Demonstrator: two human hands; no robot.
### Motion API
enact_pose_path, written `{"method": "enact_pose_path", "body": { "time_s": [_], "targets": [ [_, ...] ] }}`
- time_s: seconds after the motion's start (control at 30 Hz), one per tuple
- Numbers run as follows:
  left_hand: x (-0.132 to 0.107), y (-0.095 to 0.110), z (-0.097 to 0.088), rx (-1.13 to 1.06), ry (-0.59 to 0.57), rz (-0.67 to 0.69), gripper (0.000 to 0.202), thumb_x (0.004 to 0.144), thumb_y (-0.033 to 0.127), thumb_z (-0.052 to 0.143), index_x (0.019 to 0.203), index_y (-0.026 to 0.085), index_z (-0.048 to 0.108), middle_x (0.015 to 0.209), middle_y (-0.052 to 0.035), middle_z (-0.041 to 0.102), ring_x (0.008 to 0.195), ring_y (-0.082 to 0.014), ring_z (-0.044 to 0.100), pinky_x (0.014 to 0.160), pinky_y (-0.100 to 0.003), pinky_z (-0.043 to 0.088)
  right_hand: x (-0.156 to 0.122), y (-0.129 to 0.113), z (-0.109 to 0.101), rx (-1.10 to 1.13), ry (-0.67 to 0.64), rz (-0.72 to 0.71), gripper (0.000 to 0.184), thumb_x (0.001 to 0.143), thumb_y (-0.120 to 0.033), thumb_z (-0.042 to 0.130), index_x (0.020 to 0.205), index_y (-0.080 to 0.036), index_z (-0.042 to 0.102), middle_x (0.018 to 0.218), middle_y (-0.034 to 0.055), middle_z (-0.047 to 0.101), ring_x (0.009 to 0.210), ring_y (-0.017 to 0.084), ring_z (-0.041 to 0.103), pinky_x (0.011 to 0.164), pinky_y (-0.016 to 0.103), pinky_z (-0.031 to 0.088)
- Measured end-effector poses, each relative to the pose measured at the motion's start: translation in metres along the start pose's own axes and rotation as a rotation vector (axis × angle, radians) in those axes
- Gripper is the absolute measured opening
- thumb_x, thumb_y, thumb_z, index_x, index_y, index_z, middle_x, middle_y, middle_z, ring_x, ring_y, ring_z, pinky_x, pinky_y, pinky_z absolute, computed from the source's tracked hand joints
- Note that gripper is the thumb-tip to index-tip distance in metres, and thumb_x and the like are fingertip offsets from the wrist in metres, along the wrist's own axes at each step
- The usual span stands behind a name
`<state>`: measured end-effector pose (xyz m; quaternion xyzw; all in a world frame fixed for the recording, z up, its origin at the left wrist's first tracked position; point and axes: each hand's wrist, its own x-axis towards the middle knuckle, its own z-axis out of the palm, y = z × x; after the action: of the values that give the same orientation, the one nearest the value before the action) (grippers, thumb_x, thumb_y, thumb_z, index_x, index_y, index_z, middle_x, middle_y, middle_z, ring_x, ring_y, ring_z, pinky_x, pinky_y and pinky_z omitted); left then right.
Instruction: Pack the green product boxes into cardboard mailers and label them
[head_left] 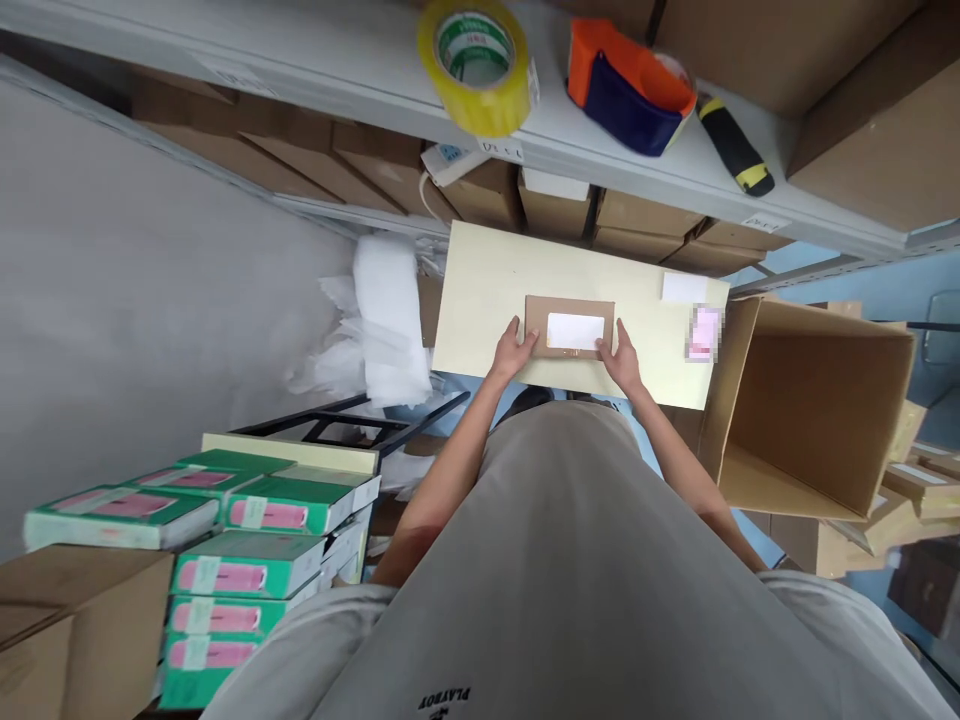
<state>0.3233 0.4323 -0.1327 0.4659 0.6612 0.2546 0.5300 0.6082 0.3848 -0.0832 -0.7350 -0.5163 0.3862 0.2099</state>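
A small brown cardboard box (537,316) with a white label (575,331) on its upper face is between my two hands, over a cream tabletop (480,270). My left hand (514,350) grips its left end, thumb on top near the edge. At the right end my right hand (622,360) holds it, its thumb at the label's lower corner and a finger stretched along the side. The undersides of both hands are hidden. Towards the right end of the table lie a white slip (684,288) and a blurred pink item (703,333).
A shelf above bears yellow tape (495,108), an orange and blue tape dispenser (626,100) and a utility knife (735,145). White foam wrap (388,320) stands left of the table. A large open carton (817,400) is at right. Green boxes (247,560) are stacked lower left.
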Motion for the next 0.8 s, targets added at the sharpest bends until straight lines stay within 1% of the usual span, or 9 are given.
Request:
{"method": "enact_pose_path", "body": {
  "time_s": [0.07, 0.13, 0.27, 0.37, 0.43, 0.5, 0.57, 0.63, 0.8],
  "targets": [
    [0.015, 0.025, -0.016, -0.039, 0.1, 0.032, 0.096, 0.098, 0.069, 0.077, 0.173, 0.014, 0.051, 0.183, -0.0265, 0.045, 0.171, -0.0435, 0.046, 0.139, -0.058, 0.04, 0.017, -0.025, -0.011, -0.05, 0.103, -0.137, 0.093, 0.112, -0.075, 0.046, 0.178, -0.01, 0.042, 0.183, 0.0229, 0.047, 0.172, 0.038, 0.046, 0.144, 0.061, 0.036],
    [0.033, 0.063, -0.037, -0.087, 0.18, 0.16, 0.095, 0.102, 0.071, 0.073, 0.177, 0.022, 0.045, 0.187, -0.0207, 0.041, 0.173, -0.0393, 0.044, 0.139, -0.054, 0.042, 0.041, -0.063, -0.026, -0.074, 0.174, -0.296, 0.086, 0.115, -0.073, 0.04, 0.179, -0.016, 0.043, 0.183, 0.0197, 0.048, 0.172, 0.036, 0.045, 0.144, 0.062, 0.036],
    [0.066, 0.154, -0.083, -0.111, 0.331, 0.495, 0.083, 0.109, 0.068, 0.066, 0.178, 0.029, 0.043, 0.186, -0.0148, 0.046, 0.173, -0.033, 0.044, 0.138, -0.048, 0.043, 0.093, -0.169, -0.054, -0.103, 0.264, -0.623, 0.074, 0.119, -0.067, 0.037, 0.179, -0.024, 0.044, 0.18, 0.0155, 0.053, 0.171, 0.036, 0.047, 0.142, 0.064, 0.038],
    [0.084, 0.212, -0.108, -0.06, 0.464, 0.606, 0.076, 0.107, 0.058, 0.072, 0.173, 0.026, 0.051, 0.181, -0.0137, 0.053, 0.171, -0.0323, 0.047, 0.141, -0.046, 0.039, 0.122, -0.25, -0.063, -0.142, 0.272, -0.808, 0.069, 0.12, -0.064, 0.038, 0.177, -0.026, 0.049, 0.178, 0.0135, 0.056, 0.169, 0.035, 0.048, 0.142, 0.063, 0.038],
    [0.09, 0.235, -0.116, -0.037, 0.51, 0.617, 0.071, 0.106, 0.05, 0.075, 0.169, 0.024, 0.057, 0.176, -0.0139, 0.058, 0.168, -0.033, 0.051, 0.142, -0.047, 0.038, 0.134, -0.289, -0.063, -0.168, 0.255, -0.876, 0.068, 0.12, -0.063, 0.037, 0.175, -0.026, 0.051, 0.177, 0.0128, 0.058, 0.168, 0.034, 0.05, 0.142, 0.062, 0.039],
    [0.088, 0.245, -0.119, -0.028, 0.512, 0.63, 0.065, 0.106, 0.044, 0.074, 0.166, 0.023, 0.06, 0.172, -0.0149, 0.062, 0.165, -0.033, 0.054, 0.142, -0.047, 0.039, 0.138, -0.309, -0.059, -0.18, 0.246, -0.898, 0.065, 0.12, -0.06, 0.036, 0.173, -0.026, 0.053, 0.175, 0.0125, 0.06, 0.167, 0.033, 0.052, 0.141, 0.061, 0.04],
    [0.078, 0.244, -0.118, -0.023, 0.49, 0.66, 0.06, 0.107, 0.04, 0.071, 0.164, 0.022, 0.062, 0.169, -0.0152, 0.065, 0.163, -0.0319, 0.057, 0.14, -0.047, 0.04, 0.132, -0.307, -0.054, -0.172, 0.263, -0.884, 0.062, 0.121, -0.056, 0.036, 0.171, -0.025, 0.055, 0.173, 0.0129, 0.062, 0.165, 0.033, 0.054, 0.141, 0.06, 0.041],
    [0.065, 0.233, -0.111, -0.026, 0.449, 0.684, 0.055, 0.11, 0.039, 0.067, 0.162, 0.023, 0.063, 0.166, -0.0147, 0.067, 0.159, -0.0304, 0.06, 0.137, -0.046, 0.044, 0.12, -0.285, -0.05, -0.158, 0.296, -0.843, 0.058, 0.121, -0.051, 0.037, 0.168, -0.024, 0.059, 0.17, 0.0139, 0.065, 0.162, 0.032, 0.057, 0.139, 0.059, 0.043],
    [0.034, 0.194, -0.069, 0.028, 0.229, 0.604, 0.041, 0.11, 0.032, 0.059, 0.148, 0.024, 0.072, 0.152, -0.0139, 0.077, 0.145, -0.0304, 0.071, 0.125, -0.048, 0.056, 0.077, -0.171, -0.045, -0.172, 0.358, -0.57, 0.051, 0.119, -0.043, 0.042, 0.155, -0.021, 0.069, 0.156, 0.0172, 0.075, 0.147, 0.034, 0.069, 0.131, 0.058, 0.052]
  ]
}}
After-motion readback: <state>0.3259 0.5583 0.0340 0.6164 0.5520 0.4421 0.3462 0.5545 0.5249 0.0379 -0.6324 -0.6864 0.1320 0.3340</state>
